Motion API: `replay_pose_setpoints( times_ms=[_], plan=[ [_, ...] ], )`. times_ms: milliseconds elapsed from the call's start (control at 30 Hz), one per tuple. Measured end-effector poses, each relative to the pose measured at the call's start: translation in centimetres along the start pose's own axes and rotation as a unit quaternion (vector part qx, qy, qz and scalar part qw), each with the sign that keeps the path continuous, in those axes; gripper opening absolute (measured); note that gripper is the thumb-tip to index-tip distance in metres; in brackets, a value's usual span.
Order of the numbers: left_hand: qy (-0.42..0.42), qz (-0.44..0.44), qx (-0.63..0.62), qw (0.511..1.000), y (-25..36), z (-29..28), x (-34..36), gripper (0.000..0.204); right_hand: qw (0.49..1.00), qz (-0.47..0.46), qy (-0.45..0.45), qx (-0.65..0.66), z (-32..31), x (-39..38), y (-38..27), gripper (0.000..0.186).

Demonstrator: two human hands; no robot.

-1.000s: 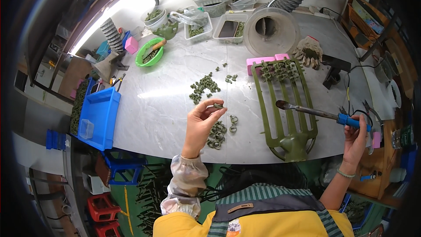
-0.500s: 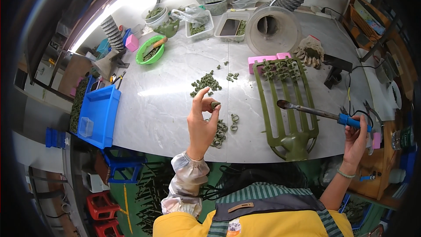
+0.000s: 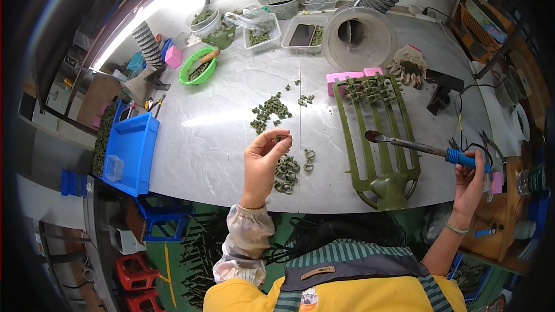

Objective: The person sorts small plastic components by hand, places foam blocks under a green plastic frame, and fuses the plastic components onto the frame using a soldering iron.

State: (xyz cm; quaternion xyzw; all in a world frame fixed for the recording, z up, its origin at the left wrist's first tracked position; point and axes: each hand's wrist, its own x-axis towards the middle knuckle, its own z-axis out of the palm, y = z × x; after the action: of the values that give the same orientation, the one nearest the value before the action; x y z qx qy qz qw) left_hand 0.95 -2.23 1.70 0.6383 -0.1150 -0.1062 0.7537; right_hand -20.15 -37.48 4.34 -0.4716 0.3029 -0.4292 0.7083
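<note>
My left hand [image 3: 260, 167] is closed in a pinch above the table, with a small dark green ring [image 3: 281, 138] between thumb and fingertips. Below it lies a pile of green rings [image 3: 287, 170], with a few loose rings [image 3: 309, 160] beside it. Beyond the hand is a heap of small green pieces [image 3: 270, 110]. Wrapped round the blue handle of a soldering iron with a spoon-shaped tip [image 3: 425, 147], my right hand [image 3: 469, 182] holds it level. The tip hovers over a slotted green frame [image 3: 384, 188], whose far end carries a cluster of small green parts [image 3: 373, 89].
Pink blocks [image 3: 336, 82] prop the frame's far end. A duct hood [image 3: 361, 37], gloves [image 3: 408, 66] and a black stand [image 3: 444, 89] stand behind. Plastic tubs [image 3: 303, 49] line the back. A green bowl [image 3: 198, 66] and blue tray [image 3: 132, 159] are at left.
My left hand has turned and its fingers have curled in closer round the ring, which has rotated in the pinch. The right hand and the soldering iron have hardly moved.
</note>
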Motion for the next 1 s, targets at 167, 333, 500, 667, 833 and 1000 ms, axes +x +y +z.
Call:
replay_pose_setpoints(
  times_ms=[167,333,500,667,833,1000],
  plan=[
    [0.003,-0.082,-0.156,0.984,0.5,-0.2,-0.1,0.022,1.000,-0.001,0.000,0.003,-0.1,0.0,-0.1,0.028],
    [-0.048,-0.084,-0.256,0.962,0.0,-1.0,0.0,0.026,1.000,-0.003,-0.002,0.002,-0.2,0.0,0.1,0.028],
    [-0.034,-0.076,-0.253,0.964,-0.3,-1.2,-0.1,0.023,1.000,-0.004,-0.001,-0.002,-0.1,-0.1,-0.1,0.028],
    [-0.023,-0.101,-0.145,0.984,0.4,-0.3,-0.2,0.017,0.999,-0.011,0.021,-0.031,-0.1,-0.2,-0.3,0.030],
    [-0.016,-0.058,0.024,0.998,-0.6,-0.9,0.1,0.016,1.000,0.006,0.014,-0.023,0.1,-0.3,-0.4,0.032],
    [-0.026,-0.024,0.115,0.993,-1.5,-0.5,0.5,0.015,1.000,0.008,0.002,-0.016,0.0,-0.3,-0.5,0.030]
  ],
)
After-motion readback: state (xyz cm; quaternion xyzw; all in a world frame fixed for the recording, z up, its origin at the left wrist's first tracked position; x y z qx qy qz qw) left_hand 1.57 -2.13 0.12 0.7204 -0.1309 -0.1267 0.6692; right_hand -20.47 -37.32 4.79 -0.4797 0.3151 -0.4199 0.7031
